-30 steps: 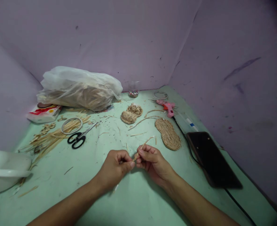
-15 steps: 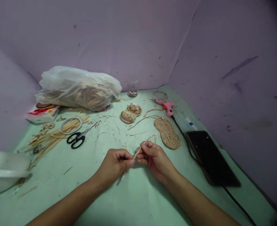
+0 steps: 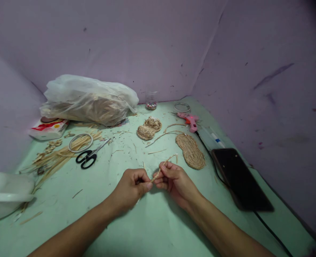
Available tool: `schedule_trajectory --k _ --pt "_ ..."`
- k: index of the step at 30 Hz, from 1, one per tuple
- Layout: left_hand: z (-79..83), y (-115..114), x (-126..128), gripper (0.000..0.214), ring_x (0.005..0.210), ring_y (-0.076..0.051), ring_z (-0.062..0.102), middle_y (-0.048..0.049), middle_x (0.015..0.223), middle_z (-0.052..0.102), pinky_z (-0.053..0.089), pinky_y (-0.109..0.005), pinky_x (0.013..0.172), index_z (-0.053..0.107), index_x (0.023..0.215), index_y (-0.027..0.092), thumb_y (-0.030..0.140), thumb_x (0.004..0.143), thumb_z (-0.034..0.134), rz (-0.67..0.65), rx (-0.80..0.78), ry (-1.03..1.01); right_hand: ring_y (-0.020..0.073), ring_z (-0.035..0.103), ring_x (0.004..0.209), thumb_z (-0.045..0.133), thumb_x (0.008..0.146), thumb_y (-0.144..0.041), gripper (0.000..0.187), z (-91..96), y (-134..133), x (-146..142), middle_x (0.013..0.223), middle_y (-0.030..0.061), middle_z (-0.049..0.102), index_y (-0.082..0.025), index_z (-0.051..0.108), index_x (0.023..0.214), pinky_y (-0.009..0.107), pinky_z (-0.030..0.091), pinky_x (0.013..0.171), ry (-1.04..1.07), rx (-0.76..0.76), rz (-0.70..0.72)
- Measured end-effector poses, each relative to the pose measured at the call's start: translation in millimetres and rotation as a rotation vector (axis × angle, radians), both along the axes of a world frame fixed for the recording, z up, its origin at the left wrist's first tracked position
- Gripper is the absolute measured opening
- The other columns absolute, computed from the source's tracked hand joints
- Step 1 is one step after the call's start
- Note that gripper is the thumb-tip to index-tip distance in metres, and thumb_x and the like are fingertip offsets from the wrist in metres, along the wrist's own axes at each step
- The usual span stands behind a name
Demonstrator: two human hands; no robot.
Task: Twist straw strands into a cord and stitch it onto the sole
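Between my two hands runs a short twisted straw cord (image 3: pixel 156 176), pale tan, with a bent thin tip beyond my right fingers. My left hand (image 3: pixel 134 185) is closed, pinching the lower part between thumb and forefinger. The thumb and fingers of my right hand (image 3: pixel 173 179) pinch it higher up. Just beyond my right hand lies a flat coiled straw sole (image 3: pixel 190 151). Farther back are small coiled straw pieces (image 3: pixel 149 128), and two loose cords (image 3: pixel 166 133) curve beside the sole.
A pink glue gun (image 3: pixel 189 120) and a black phone (image 3: pixel 241 180) with a cable lie at right. Left are black-handled scissors (image 3: pixel 89 156), a tape ring (image 3: pixel 80 143), loose straw strips (image 3: pixel 58 157), a white jug (image 3: pixel 6 196) and a plastic bag (image 3: pixel 90 101). A bead cup (image 3: pixel 151 101) stands behind.
My left hand has shifted very slightly left, and the cord now bends more between my hands. Its lower end, seen below my left hand before, is now mostly hidden.
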State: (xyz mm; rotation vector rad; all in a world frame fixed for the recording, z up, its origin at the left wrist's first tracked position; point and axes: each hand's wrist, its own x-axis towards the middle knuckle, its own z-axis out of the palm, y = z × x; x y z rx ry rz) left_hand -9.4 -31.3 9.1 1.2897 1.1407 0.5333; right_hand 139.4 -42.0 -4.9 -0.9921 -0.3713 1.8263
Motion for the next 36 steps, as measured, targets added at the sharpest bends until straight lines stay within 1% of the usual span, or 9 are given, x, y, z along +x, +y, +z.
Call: schedule_trajectory --k 4,8,15,29,33,36 --pt "-4.6 -1 1 0.014 0.038 -0.005 0.029 0.0071 0.04 0.037 0.021 -0.019 0.039 0.047 0.053 0.015 0.024 0.06 0.055 0.007 -0.031 -0.015 0.0101 0.059 0.043 0.069 0.065 -0.026 0.021 -0.5 0 1 0.057 0.0063 0.067 -0.012 0.053 0.063 0.016 0.049 0.042 -0.013 0.015 0.001" --pt "-8.7 -2 1 0.016 0.037 -0.005 0.031 0.0069 0.04 0.038 0.022 -0.018 0.038 0.047 0.054 0.015 0.026 0.061 0.056 0.023 -0.044 -0.008 0.0104 0.06 0.045 0.069 0.064 -0.024 0.02 -2.6 1 1 0.058 0.006 0.066 -0.012 0.054 0.064 0.017 0.05 0.044 -0.014 0.005 -0.006" --pt "-7.9 -1 1 0.019 0.038 -0.004 0.031 0.0068 0.042 0.04 0.024 -0.018 0.038 0.048 0.056 0.014 0.029 0.062 0.059 0.035 -0.062 -0.021 0.0101 0.06 0.047 0.065 0.068 -0.021 0.014 -4.3 2 3 0.058 0.0044 0.065 -0.012 0.055 0.065 0.017 0.051 0.045 0.003 -0.002 -0.01" --pt "-10.4 -1 1 0.015 0.039 -0.005 0.032 0.0062 0.044 0.041 0.024 -0.019 0.039 0.05 0.057 0.014 0.026 0.062 0.057 0.02 -0.046 -0.016 0.0094 0.06 0.047 0.065 0.069 -0.022 0.015 -4.6 2 1 0.058 0.0037 0.064 -0.012 0.053 0.065 0.017 0.051 0.046 -0.008 -0.003 -0.005" --pt "-13.3 0 1 0.016 0.04 -0.005 0.032 0.0057 0.044 0.042 0.024 -0.019 0.04 0.05 0.056 0.014 0.026 0.062 0.058 0.02 -0.047 -0.016 0.0095 0.059 0.047 0.065 0.069 -0.022 0.016 -6.0 2 2 0.059 0.0041 0.064 -0.012 0.053 0.064 0.017 0.051 0.046 -0.006 -0.001 -0.005" --pt "-12.5 0 1 0.018 0.04 -0.005 0.032 0.0057 0.044 0.042 0.024 -0.019 0.041 0.05 0.056 0.014 0.028 0.062 0.059 0.021 -0.05 -0.024 0.0094 0.059 0.047 0.066 0.068 -0.022 0.016 -6.4 2 3 0.059 0.0039 0.064 -0.013 0.054 0.065 0.017 0.051 0.046 -0.001 -0.004 -0.012"
